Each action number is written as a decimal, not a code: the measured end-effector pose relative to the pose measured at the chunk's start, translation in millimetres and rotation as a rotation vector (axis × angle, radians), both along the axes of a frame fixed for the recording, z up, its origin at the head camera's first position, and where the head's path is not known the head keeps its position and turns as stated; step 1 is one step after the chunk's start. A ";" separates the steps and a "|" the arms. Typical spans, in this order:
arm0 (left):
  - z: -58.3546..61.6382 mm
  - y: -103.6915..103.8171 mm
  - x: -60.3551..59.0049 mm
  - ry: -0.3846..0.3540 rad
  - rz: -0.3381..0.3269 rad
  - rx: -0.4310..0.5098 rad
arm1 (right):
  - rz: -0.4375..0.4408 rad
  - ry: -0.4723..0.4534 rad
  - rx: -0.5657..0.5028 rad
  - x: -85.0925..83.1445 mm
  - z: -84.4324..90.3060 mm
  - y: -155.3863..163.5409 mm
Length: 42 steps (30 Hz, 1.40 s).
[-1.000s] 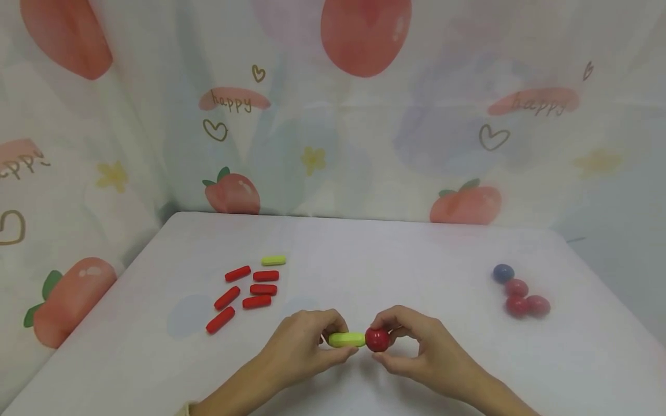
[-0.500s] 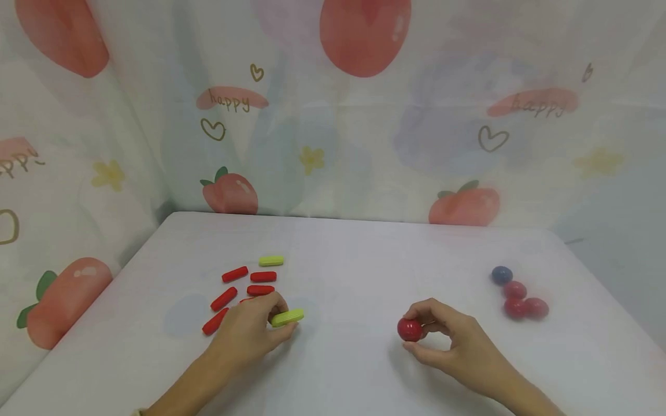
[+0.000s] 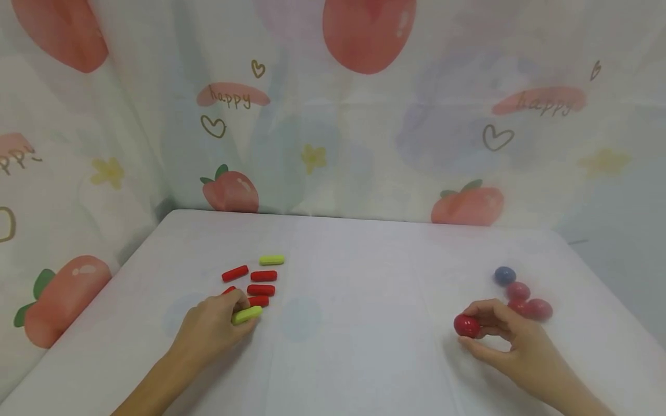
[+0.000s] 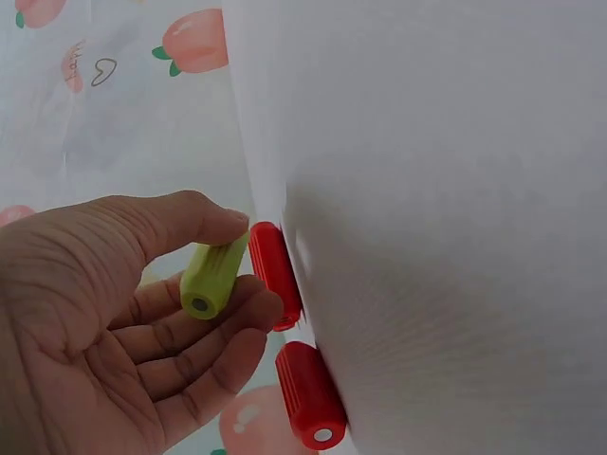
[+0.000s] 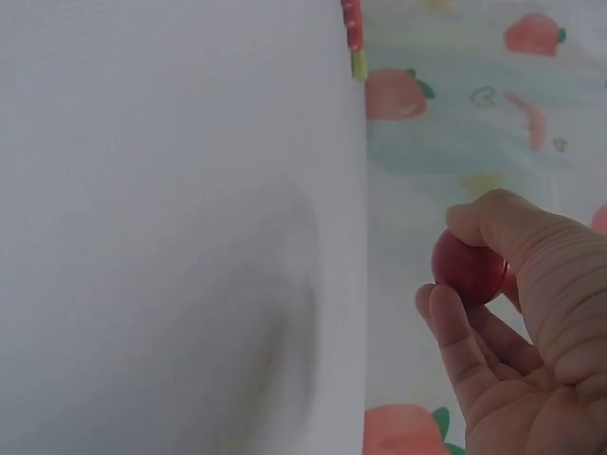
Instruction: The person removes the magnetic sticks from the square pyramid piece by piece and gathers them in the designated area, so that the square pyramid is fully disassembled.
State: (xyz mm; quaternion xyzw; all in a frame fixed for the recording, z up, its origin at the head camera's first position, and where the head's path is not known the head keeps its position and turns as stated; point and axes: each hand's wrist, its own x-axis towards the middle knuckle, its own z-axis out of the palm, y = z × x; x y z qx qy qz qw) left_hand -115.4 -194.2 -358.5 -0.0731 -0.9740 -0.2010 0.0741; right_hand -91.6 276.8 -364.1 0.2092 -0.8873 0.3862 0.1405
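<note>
In the head view my left hand (image 3: 210, 323) pinches a yellow-green magnetic rod (image 3: 247, 315) between thumb and fingers, over the near side of a cluster of red rods (image 3: 261, 290). The left wrist view shows a dark round spot on the end of the held rod (image 4: 207, 284); two red rods (image 4: 311, 398) lie beyond the fingertips, one with a pale round end. Far to the right, my right hand (image 3: 520, 346) grips a glossy red ball (image 3: 466, 326) with thumb and fingertips, above the table. That ball (image 5: 467, 268) also appears in the right wrist view.
A second yellow-green rod (image 3: 272, 260) lies behind the red ones. Beyond the right hand sit a blue ball (image 3: 505, 275) and several red balls (image 3: 518, 291), partly overlapped by the fingers. A fruit-printed curtain (image 3: 354, 144) rises behind the white table (image 3: 354, 277).
The yellow-green rod and red ball, end to end a second ago, have come apart. The left hand has carried the rod left to the red rods; the right hand has carried the ball right.
</note>
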 end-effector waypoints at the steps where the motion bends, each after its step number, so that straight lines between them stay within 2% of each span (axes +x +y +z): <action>1: 0.2 0.1 -0.7 -0.018 0.001 -0.010 | -0.021 -0.009 0.009 0.8 -0.2 4.2; 5: 1.3 0.9 -1.8 -0.082 0.008 -0.034 | -0.132 -0.066 0.080 2.4 0.2 18.9; 10: 1.8 1.1 -0.7 -0.101 0.011 -0.045 | -0.259 -0.188 0.193 2.9 2.1 34.0; 14: 2.0 1.3 -1.3 -0.133 0.018 -0.061 | -0.314 -0.278 0.253 2.4 2.7 45.3; 17: 2.3 2.0 -1.4 -0.157 0.022 -0.076 | -0.336 -0.316 0.274 1.3 0.3 57.5; 22: 4.4 4.9 -1.5 -0.171 0.027 -0.103 | -0.381 -0.429 0.284 -3.8 -4.9 80.9; 25: 6.6 6.6 -1.0 -0.151 0.022 -0.127 | -0.423 -0.496 0.283 -10.1 -9.4 96.4; 29: 12.0 9.8 2.7 -0.073 -0.005 -0.146 | -0.504 -0.601 0.293 -18.5 -14.4 121.1; 34: 20.0 19.9 10.0 -0.006 -0.054 -0.097 | -0.550 -0.729 0.278 -18.2 -12.9 137.2; 37: 23.3 29.5 14.3 0.016 -0.089 -0.058 | -0.526 -0.736 0.273 -14.4 -9.4 135.0; 42: 25.8 43.7 14.5 0.038 -0.128 -0.027 | -0.500 -0.648 0.272 -11.5 -9.3 125.0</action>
